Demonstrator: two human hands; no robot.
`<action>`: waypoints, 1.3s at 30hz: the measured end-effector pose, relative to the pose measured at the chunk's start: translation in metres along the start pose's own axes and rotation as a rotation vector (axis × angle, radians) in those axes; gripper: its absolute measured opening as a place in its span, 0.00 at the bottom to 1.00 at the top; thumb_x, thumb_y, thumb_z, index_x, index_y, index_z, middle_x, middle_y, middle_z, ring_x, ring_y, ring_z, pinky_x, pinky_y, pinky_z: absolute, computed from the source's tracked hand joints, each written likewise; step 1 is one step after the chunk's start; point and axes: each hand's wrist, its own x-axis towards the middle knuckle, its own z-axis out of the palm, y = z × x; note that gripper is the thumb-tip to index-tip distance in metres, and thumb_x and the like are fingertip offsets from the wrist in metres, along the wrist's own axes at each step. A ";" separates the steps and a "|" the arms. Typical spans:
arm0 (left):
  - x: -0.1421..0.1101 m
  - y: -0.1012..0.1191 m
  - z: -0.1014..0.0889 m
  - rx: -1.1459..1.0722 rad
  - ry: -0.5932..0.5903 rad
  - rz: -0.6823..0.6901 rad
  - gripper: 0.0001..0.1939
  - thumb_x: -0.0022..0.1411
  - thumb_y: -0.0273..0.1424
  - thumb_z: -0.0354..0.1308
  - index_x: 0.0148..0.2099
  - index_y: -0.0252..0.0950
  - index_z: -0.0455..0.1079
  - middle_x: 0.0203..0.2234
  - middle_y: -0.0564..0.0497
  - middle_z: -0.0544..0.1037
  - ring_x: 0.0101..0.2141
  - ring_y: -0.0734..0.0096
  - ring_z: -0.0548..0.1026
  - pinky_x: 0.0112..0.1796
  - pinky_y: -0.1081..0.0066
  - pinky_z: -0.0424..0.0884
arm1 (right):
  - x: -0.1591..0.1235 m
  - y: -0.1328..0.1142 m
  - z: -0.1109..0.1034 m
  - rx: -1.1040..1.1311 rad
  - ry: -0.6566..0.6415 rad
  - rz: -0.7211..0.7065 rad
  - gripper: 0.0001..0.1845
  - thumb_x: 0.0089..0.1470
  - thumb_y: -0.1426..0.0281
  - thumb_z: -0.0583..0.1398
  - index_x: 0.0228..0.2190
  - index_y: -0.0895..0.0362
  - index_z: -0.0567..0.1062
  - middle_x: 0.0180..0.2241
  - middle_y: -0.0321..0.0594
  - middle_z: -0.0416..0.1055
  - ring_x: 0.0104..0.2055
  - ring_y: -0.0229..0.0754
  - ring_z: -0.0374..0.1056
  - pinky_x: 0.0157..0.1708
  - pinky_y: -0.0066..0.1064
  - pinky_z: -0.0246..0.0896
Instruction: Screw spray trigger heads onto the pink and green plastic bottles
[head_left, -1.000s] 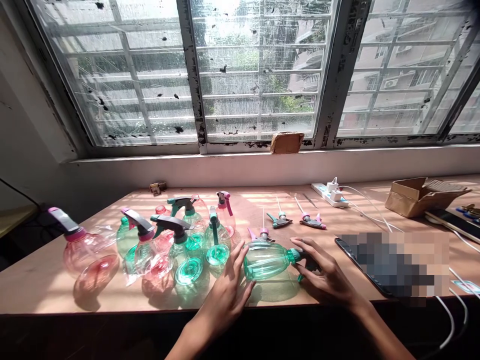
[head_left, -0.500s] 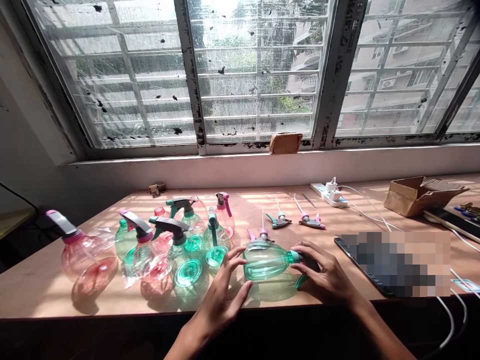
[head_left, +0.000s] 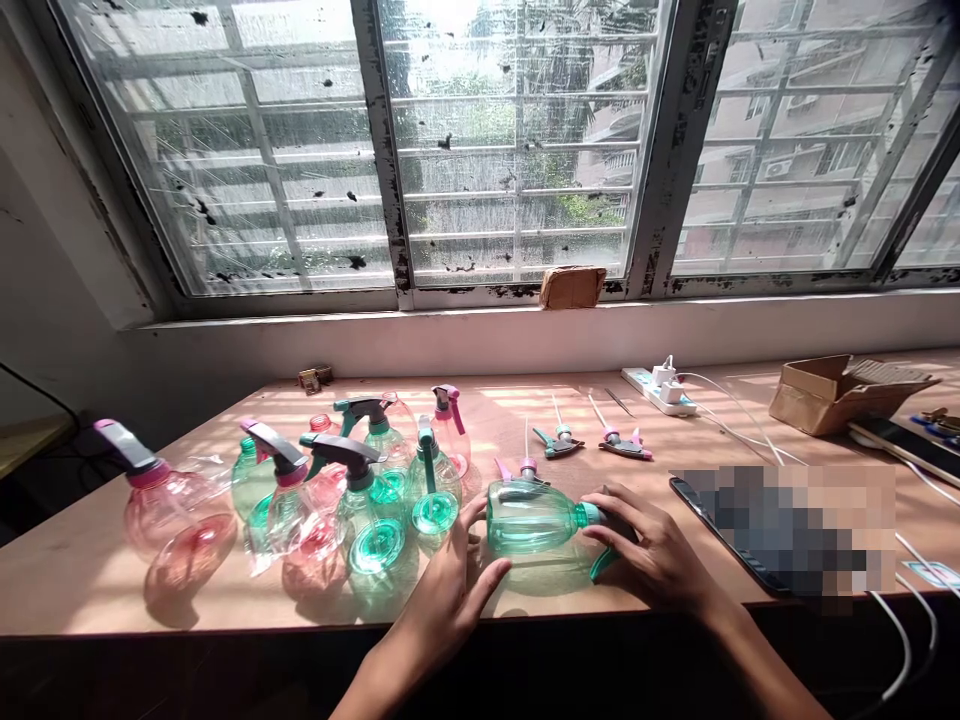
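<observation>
A clear green spray bottle (head_left: pixel 529 517) is held on its side over the table, its base towards my left hand and its neck to the right. My right hand (head_left: pixel 652 540) grips its dark spray head, and the green trigger (head_left: pixel 603 565) sticks out below the fingers. Around the bottle's base, my left hand (head_left: pixel 457 570) has its thumb and fingers apart; whether the fingertips touch the plastic I cannot tell. Just behind the bottle lies a loose pink-collared spray head (head_left: pixel 528 468). To the left stand several spray bottles, including a green one (head_left: pixel 371 525) with a black head.
A pink spray bottle (head_left: pixel 161 515) stands far left. Two more loose spray heads, one green (head_left: pixel 559 442) and one pink (head_left: pixel 624 445), lie behind. At right are a power strip (head_left: pixel 660 392), cables, a cardboard box (head_left: pixel 836 395) and a dark flat device (head_left: pixel 720 530), partly blurred out.
My left hand's raised fingers have come down and curled in behind the bottle's base. The right hand keeps its grip on the spray head, and the bottle has barely moved.
</observation>
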 end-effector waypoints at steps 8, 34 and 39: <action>-0.001 0.004 -0.007 -0.028 0.049 0.186 0.27 0.74 0.36 0.59 0.70 0.53 0.56 0.72 0.43 0.61 0.71 0.49 0.62 0.68 0.46 0.63 | 0.002 -0.001 -0.001 -0.026 -0.086 0.052 0.23 0.73 0.51 0.51 0.51 0.49 0.79 0.50 0.45 0.81 0.52 0.54 0.79 0.45 0.38 0.76; 0.001 0.002 0.000 -0.018 0.201 0.282 0.31 0.75 0.26 0.54 0.74 0.50 0.54 0.67 0.42 0.70 0.61 0.55 0.74 0.54 0.58 0.79 | 0.001 0.004 0.000 0.001 -0.094 0.054 0.18 0.73 0.55 0.54 0.51 0.48 0.79 0.50 0.44 0.81 0.53 0.54 0.78 0.46 0.38 0.76; 0.001 0.004 0.000 -0.052 0.118 0.184 0.32 0.76 0.30 0.53 0.76 0.51 0.48 0.71 0.40 0.62 0.61 0.54 0.73 0.53 0.58 0.79 | 0.002 0.004 0.000 0.011 -0.094 0.044 0.16 0.73 0.56 0.56 0.51 0.47 0.80 0.50 0.44 0.81 0.53 0.54 0.78 0.47 0.39 0.76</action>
